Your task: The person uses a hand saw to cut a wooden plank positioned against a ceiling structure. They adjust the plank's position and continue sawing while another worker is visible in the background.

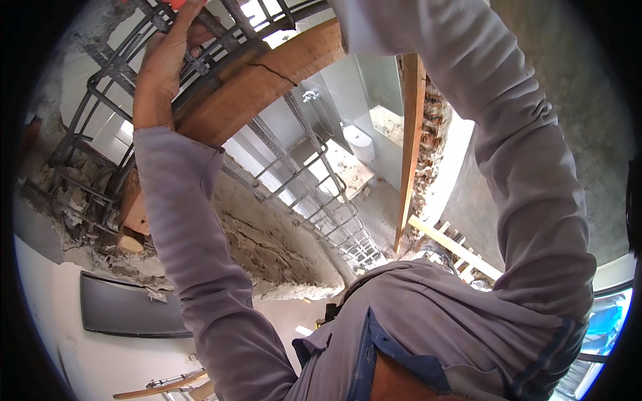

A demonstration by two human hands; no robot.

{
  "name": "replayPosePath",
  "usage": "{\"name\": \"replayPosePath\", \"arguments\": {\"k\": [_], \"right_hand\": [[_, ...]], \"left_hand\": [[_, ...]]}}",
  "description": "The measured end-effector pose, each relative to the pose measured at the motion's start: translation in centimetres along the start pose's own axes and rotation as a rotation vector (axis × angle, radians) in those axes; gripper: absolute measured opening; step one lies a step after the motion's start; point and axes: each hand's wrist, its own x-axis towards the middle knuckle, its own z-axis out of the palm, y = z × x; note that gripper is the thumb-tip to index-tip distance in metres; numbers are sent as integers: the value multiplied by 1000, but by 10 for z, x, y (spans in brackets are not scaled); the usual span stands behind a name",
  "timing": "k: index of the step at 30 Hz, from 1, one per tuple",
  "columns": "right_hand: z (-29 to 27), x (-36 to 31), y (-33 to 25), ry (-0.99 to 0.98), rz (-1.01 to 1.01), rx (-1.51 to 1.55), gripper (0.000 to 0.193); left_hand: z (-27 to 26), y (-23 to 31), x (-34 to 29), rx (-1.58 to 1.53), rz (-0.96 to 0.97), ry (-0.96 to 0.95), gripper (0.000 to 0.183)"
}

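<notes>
In the head view, the left hand (167,63) reaches up among the bars of a rebar cage (115,69), its fingers partly bent. A red-orange thing (175,3), cut off by the upper edge, sits right at the fingertips; whether they pinch it I cannot tell. The right hand is out of the picture, so its state cannot be told; only its grey sleeve (495,100) shows.

One board (267,87) with a single dark crack runs from just beside the left wrist to the right cuff. The rebar cage lies around the left hand and along the board's far side. A second cage (273,148) drops away below the board, between the two arms.

Below the left hand, one wood block (136,212) stands against broken concrete (87,200), and farther down hangs one dark panel (130,304). Between the arms, nearer the right one, are one shower (312,97), one white toilet (359,142) and one upright timber (412,134) beside ragged brickwork (431,130). A yellowish strip (455,246) slants inside the right elbow.
</notes>
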Motion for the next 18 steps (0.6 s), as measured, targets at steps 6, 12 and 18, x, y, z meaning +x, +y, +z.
{"name": "replayPosePath", "arguments": {"k": [6,12,18], "right_hand": [[-34,3,-13,-38,113,109,32],[-70,-10,-15,-65,288,271,44],[-129,-34,-26,-516,443,270,38]], "left_hand": [[8,34,-18,114,-4,1,79],[-22,-5,-6,77,-70,-103,69],[-18,-9,6,135,-104,-46,63]]}}
